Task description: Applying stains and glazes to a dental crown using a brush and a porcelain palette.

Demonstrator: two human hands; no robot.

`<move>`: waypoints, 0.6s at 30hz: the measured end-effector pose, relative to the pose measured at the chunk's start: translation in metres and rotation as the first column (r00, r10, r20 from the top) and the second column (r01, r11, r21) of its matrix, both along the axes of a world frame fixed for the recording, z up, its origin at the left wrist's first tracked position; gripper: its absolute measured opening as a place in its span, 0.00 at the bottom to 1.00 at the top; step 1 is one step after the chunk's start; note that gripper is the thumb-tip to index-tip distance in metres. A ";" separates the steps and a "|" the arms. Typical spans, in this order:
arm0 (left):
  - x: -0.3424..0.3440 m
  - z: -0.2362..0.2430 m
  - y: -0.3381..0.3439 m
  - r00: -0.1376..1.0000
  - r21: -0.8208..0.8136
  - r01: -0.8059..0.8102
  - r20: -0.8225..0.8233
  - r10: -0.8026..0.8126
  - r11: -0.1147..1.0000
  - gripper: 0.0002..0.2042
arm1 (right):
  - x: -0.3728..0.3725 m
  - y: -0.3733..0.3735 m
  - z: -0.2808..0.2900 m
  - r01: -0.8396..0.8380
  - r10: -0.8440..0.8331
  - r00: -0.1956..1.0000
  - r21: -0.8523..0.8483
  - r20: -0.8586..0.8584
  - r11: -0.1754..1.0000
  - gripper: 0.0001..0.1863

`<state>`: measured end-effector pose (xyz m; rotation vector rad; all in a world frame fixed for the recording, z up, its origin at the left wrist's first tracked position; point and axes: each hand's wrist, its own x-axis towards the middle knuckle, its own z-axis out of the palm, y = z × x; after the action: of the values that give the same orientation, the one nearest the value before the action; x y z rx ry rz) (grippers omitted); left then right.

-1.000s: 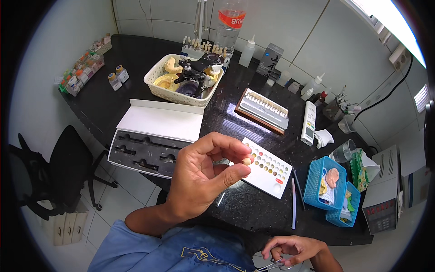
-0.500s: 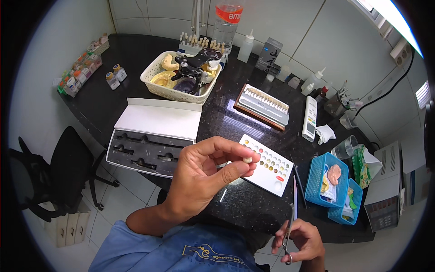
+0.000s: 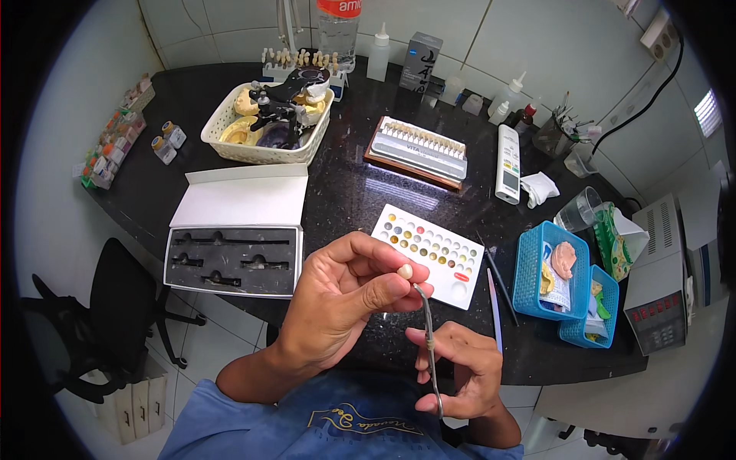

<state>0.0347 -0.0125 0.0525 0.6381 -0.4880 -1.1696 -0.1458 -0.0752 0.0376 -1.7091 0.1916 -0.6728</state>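
Observation:
Between thumb and fingertips, my left hand point(image 3: 341, 299) pinches a small cream-white tooth crown point(image 3: 405, 271) above the near part of the table. My right hand point(image 3: 464, 364), lower and to the right, holds a slim metal hemostat point(image 3: 429, 345), seen nearly edge-on. Its curved tip points up and reaches the left fingertips, just beside the crown. Whether the tip touches the crown, I cannot tell. Behind my left fingers lies a white palette point(image 3: 460, 290) with rows of small coloured wells, its near left corner covered by the hand.
An open box point(image 3: 230, 201) with dark foam lies left. Farther back stand a cream basket point(image 3: 264, 156) with dental casts and an articulator, and a tooth shade guide point(image 3: 418, 163). Blue baskets point(image 3: 529, 284), a brush point(image 3: 494, 307) and a remote control point(image 3: 507, 165) are at right.
My right hand has come up and left with the hemostat, bringing its tip to the left fingertips. The crown has turned slightly in my left hand. The view has shifted.

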 end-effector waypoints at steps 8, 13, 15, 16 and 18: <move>-0.002 -0.001 -0.001 0.999 0.019 -0.016 0.032 0.016 1.000 0.06 | 0.000 0.005 0.002 0.151 -0.167 0.982 -0.174 -0.084 0.973 0.33; -0.004 -0.005 -0.003 0.997 -0.021 -0.053 0.060 0.055 0.998 0.05 | 0.000 0.003 0.006 0.163 -0.200 0.968 -0.230 -0.149 0.959 0.32; -0.004 -0.005 -0.004 0.994 -0.022 -0.064 0.085 0.066 0.998 0.05 | 0.000 0.003 0.007 0.167 -0.210 0.965 -0.249 -0.158 0.954 0.32; -0.005 -0.006 -0.004 0.991 -0.025 -0.078 0.109 0.080 0.997 0.05 | 0.000 0.003 0.008 0.170 -0.221 0.961 -0.274 -0.165 0.947 0.32; -0.006 -0.006 -0.004 0.985 -0.034 -0.097 0.143 0.101 0.995 0.05 | 0.000 0.003 0.007 0.173 -0.230 0.958 -0.297 -0.172 0.939 0.32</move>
<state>0.0285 -0.0161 0.0463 0.7188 -0.5871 -1.0259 -0.1461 -0.0722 0.0450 -2.0514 0.4402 -0.6991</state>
